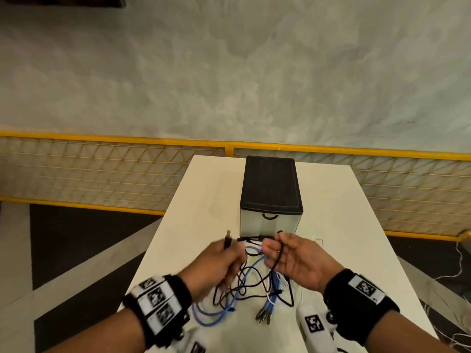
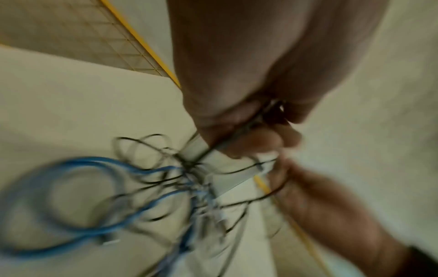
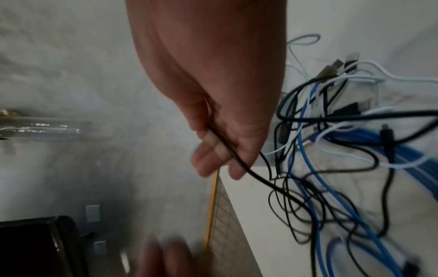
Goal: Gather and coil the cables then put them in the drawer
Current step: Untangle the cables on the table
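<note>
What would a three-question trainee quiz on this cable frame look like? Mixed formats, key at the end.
1. True or false: the front drawer of the black-topped plastic drawer box is already pulled open.
2. Multiple choice: what does the left hand grip? A) a bright blue cable B) the plug end of a thin black cable C) a white cable
3. Fill in: the right hand holds a run of the same thin ____ cable, above the tangle of blue, black and white cables on the white table.

Key: 1 false, the drawer is shut. 2 B. 3 black.
</note>
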Demonstrator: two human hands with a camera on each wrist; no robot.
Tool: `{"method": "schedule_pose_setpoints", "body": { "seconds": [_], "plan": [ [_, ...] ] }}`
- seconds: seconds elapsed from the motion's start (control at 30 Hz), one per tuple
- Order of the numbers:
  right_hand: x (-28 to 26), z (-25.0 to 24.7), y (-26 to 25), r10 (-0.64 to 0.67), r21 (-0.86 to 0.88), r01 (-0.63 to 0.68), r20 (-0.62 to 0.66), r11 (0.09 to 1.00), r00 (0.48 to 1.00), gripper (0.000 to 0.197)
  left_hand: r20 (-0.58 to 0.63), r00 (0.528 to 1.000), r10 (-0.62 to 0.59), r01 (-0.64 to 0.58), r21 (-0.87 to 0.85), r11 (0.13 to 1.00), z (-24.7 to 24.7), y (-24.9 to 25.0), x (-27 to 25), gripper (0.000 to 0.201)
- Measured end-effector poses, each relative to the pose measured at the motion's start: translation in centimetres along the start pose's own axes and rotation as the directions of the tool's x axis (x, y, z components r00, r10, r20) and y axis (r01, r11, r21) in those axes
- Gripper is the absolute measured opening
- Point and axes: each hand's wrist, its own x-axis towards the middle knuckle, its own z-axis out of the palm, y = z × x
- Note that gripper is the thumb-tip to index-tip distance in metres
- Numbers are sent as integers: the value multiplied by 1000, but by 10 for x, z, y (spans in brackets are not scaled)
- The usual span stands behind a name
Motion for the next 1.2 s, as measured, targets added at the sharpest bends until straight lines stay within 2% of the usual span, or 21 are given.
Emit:
{"method": "schedule_pose_setpoints", "body": {
  "seconds": [0.07,0.13,0.2,0.3,0.37,0.43,0.47,0.53,0.6,0.7,0.73,0.8,0.83,0.87,0.9,0.93,0.97,1.0,1.03,1.07,1.2],
  "plan": [
    [-2,6,6,1,-38,0,33,999,999,18,-80,987,137,-130,81,988,16,18,22,23],
    [-6,12,10,-21,-39,22,41,999,999,24,-54,973,226,-206,250,946,34,23,39,19],
    [-8,14,11,-42,-8,42,38,999,998,35,-59,968,244,-211,335,918,44,20,49,22],
    [-9,10,9,-29,21,28,31,999,999,43,-93,964,247,-212,285,935,46,15,55,22],
    [-7,9,8,-3,23,2,34,1000,999,41,-98,962,256,-219,286,933,45,9,56,26],
    [-5,9,8,27,21,-27,20,999,999,35,-47,966,255,-226,331,916,47,8,47,26],
    [-3,9,7,43,27,-44,8,999,999,33,30,969,245,-238,364,900,48,4,42,23],
    [0,4,1,56,32,-56,-8,998,998,32,246,959,138,-241,463,853,50,-9,25,14],
    [3,-3,-5,60,18,-59,-31,998,998,30,379,925,-6,-219,547,808,45,-26,7,10],
    [2,-9,-1,108,10,-107,-75,994,991,29,430,885,-177,-165,646,746,27,-52,-14,11],
    [2,-10,3,117,6,-117,-91,993,989,29,441,859,-260,-136,686,715,18,-65,-17,11],
    [3,-10,9,116,11,-116,-107,993,987,29,400,836,-376,-16,702,712,7,-81,-24,38],
    [4,-11,11,104,16,-103,-115,995,988,30,399,830,-391,-8,708,706,2,-85,-26,47],
    [5,-12,11,93,21,-91,-117,996,989,29,383,849,-365,-7,698,716,1,-81,-27,39],
    [6,-14,11,84,25,-81,-109,996,990,27,373,873,-315,-24,677,735,1,-74,-27,22],
    [6,-14,11,77,31,-75,-89,997,993,24,343,912,-225,-61,656,752,3,-63,-24,20],
    [5,-15,11,75,33,-73,-61,997,995,21,256,960,-114,-50,558,828,5,-51,-17,25],
    [3,-14,12,79,31,-78,-28,996,996,19,117,993,-24,-28,420,907,12,-36,-10,26],
    [2,-13,13,83,24,-83,4,996,997,18,-7,997,75,-69,311,948,19,-26,0,26],
    [0,-11,15,86,12,-86,42,996,995,19,-66,989,133,-114,242,964,25,-19,11,24],
    [-4,0,24,60,-45,-53,160,998,985,33,-48,979,198,-188,160,969,59,-2,36,14]
  ]
}}
